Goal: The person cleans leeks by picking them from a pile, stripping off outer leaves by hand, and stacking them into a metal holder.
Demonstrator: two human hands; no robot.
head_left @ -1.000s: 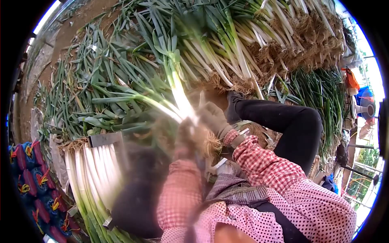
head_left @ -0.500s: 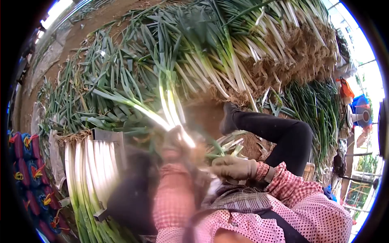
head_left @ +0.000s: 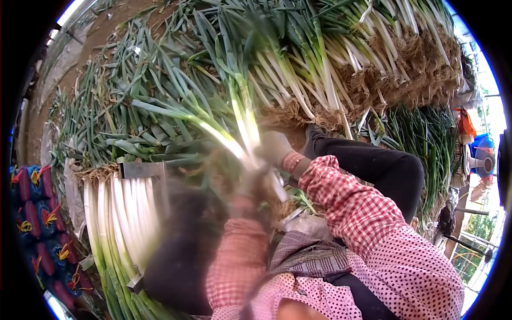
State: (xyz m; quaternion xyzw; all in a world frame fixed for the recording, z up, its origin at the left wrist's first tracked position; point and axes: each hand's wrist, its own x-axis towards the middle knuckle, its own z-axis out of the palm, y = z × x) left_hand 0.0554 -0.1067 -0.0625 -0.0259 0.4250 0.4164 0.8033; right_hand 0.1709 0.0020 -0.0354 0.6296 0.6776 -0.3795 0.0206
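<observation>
My left hand point(head_left: 250, 178), gloved and blurred, is wrapped round the white stalks of a few long green onions point(head_left: 246, 125). Their roots point down toward my lap, and their green leaves spread up and away. At the right side of these stalks is my gloved right hand point(head_left: 274, 149); motion smears its fingers, so their grip on the stalk does not show. Left of my knee, a row of clean white-stalked green onions point(head_left: 120, 213) lies in a metal frame point(head_left: 143, 170), roots at the far end.
Rooted green onions point(head_left: 368, 58) lie heaped across the back. Cut green leaves point(head_left: 133, 112) litter the ground at left. More dark green leaves point(head_left: 413, 138) lie beyond my right leg point(head_left: 373, 160). A colourful padded mat point(head_left: 45, 229) is at far left, a fan point(head_left: 482, 160) at far right.
My right hand has moved up and left from near my lap to the stalks. The held onions have shifted slightly right, still in my left hand.
</observation>
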